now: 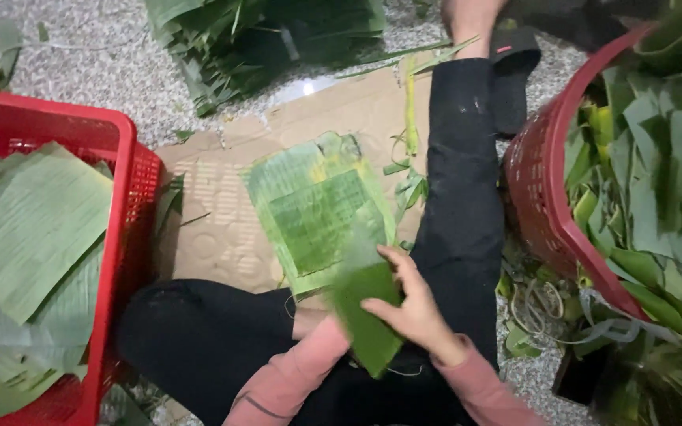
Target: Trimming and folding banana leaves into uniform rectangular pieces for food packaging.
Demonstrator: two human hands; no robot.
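The right hand (414, 304) pinches a dark green leaf piece (366, 315) between thumb and fingers, holding it just above the person's lap. The left hand (309, 322) is mostly hidden behind that piece — only a bit of it shows at the end of the pink sleeve (290, 375), so I cannot tell whether it grips the leaf or merely steadies it from below.

Just beyond the hands, a stack of cut leaf squares (317, 209) lies on a sheet of cardboard (215, 229), smaller pieces atop larger ones. The held piece looks thin and ribbed; a tight pinch or a sharp bend along the grain could split it, and dropping it carelessly might knock the stack askew.

The person sits cross-legged in black trousers (459, 197) on a speckled stone floor (104, 63). A red crate (120, 237) of flat leaves stands to the left, a dark red basket (546, 205) of leaf strips to the right, and a loose heap of leaves (262, 39) lies ahead.
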